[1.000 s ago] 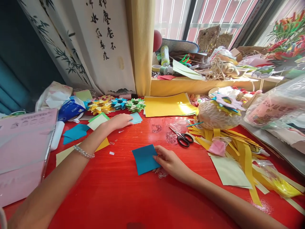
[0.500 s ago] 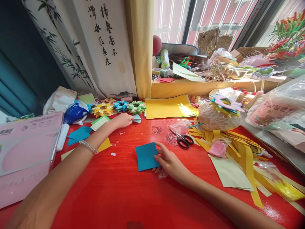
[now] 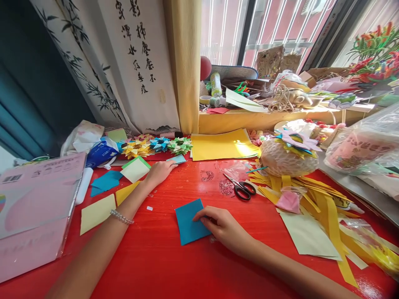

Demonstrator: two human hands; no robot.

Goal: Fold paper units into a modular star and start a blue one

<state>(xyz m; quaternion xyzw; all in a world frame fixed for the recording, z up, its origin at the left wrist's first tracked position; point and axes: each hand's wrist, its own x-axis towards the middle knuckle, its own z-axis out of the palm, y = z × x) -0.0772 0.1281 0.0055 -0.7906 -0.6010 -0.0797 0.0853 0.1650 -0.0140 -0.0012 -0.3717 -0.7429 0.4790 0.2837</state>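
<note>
Glossy red table (image 3: 162,265), streaked w/ glare, strewn w/ craft paper. Right hand (image 3: 222,226) laid flat, fingers spread lightly, tips pressing the right edge of a matte teal square (image 3: 188,220) lying near table centre, tilted slightly. Left hand (image 3: 160,171) stretched far forward, fingers together, tips touching a small pale-blue sheet (image 3: 177,158) at the table's back; whether pinching or just resting on it can't be told. Beaded bracelet (image 3: 121,216) on left wrist. Near that arm: pale-yellow square (image 3: 96,212), cream-on-green square (image 3: 135,169), loose teal pieces (image 3: 106,182). Behind: spiky folded paper stars (image 3: 156,145) in yellow, blue, green, beside a flat yellow sheet stack (image 3: 222,144). Black-handled scissors (image 3: 241,189) just right of centre, blades shut. Woven ball-shaped object (image 3: 285,158) topped w/ paper flowers, yellow strips (image 3: 324,199) fanned beneath. Pink glossy packet (image 3: 34,207) at left, cut off by frame; print too small to read. Hanging scroll (image 3: 137,58) w/ brush-written characters and bamboo, top cropped. Cluttered sill (image 3: 264,114) past the curtain, items hard to sort out. Plastic bag (image 3: 364,145) at right w/ blurred red lettering, unreadable.
</note>
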